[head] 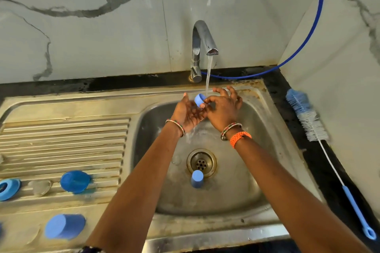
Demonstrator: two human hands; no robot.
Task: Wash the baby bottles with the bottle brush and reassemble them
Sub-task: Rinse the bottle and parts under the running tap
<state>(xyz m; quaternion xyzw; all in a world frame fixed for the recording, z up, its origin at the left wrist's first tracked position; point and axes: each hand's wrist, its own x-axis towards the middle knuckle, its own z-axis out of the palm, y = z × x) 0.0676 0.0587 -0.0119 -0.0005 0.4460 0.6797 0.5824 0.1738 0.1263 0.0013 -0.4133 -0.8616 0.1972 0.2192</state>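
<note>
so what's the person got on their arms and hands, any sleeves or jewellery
Both forearms are bare, with no sleeves or gloves in view. The left hand has a thin beaded bangle at the wrist, in mixed red, green and pale beads. The right hand has similar multicoloured beaded bangles plus a wider orange beaded bracelet just behind them. No rings can be made out.
</note>
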